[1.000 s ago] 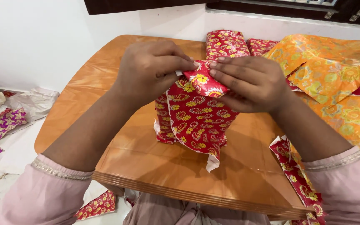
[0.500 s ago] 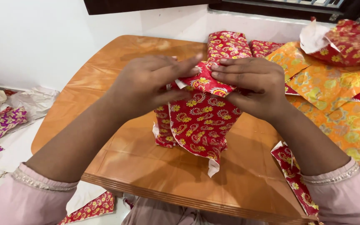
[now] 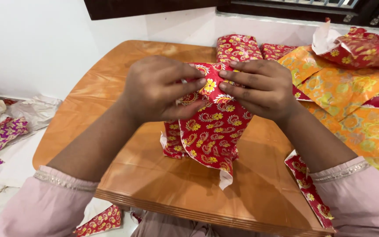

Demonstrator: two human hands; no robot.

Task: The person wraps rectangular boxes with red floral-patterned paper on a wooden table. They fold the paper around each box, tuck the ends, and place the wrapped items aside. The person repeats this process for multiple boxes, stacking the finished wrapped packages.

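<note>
Bright, even daylight fills the scene, seemingly from the window at the top edge. The glossy tabletop (image 3: pixel 123 79) shows pale glare near its far left corner and soft shadows under the hands. Focus is sharp throughout, with slight wide-angle stretching at the edges.

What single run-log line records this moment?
left hand: pinching red floral paper | right hand: pinching same fold | support: orange table

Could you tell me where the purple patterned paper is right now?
In the head view, the purple patterned paper lies on the floor at far left, beside the wooden table.
</note>
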